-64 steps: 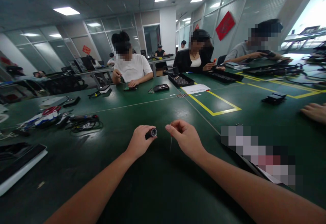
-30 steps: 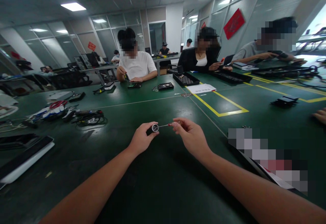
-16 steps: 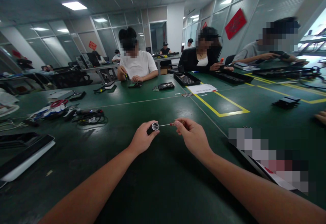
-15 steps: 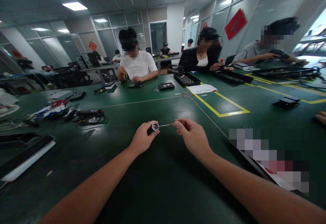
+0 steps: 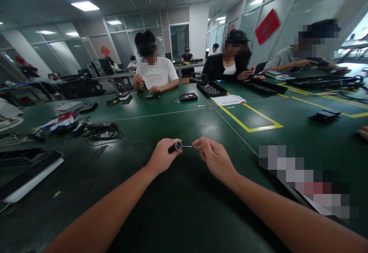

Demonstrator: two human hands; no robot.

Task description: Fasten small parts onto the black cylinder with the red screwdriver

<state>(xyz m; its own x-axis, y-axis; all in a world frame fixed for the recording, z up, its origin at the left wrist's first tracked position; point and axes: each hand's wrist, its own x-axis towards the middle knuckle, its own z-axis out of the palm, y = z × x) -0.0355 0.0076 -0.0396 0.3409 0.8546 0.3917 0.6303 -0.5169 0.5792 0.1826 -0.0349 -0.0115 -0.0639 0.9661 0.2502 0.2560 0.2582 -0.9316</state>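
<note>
My left hand (image 5: 163, 157) is closed round a small black cylinder (image 5: 176, 146) whose silver open end faces right. My right hand (image 5: 214, 158) pinches a thin metal rod with a reddish end, a screwdriver bit (image 5: 187, 146), and its tip sits inside the cylinder's open end. Both hands hover just above the dark green table (image 5: 178, 207), close together near the middle of the view.
Cables and tools (image 5: 86, 128) lie at the left, with a white-edged black tray (image 5: 28, 176) nearer me. Yellow tape lines (image 5: 250, 120) mark the table to the right. A black parts tray (image 5: 211, 89) stands farther back. Three people sit working across the table, and another person's hand (image 5: 362, 132) rests at the right edge.
My right hand brought the thin bit to the cylinder's open end and has since pushed it farther in; the hands are now closer together and slightly lower.
</note>
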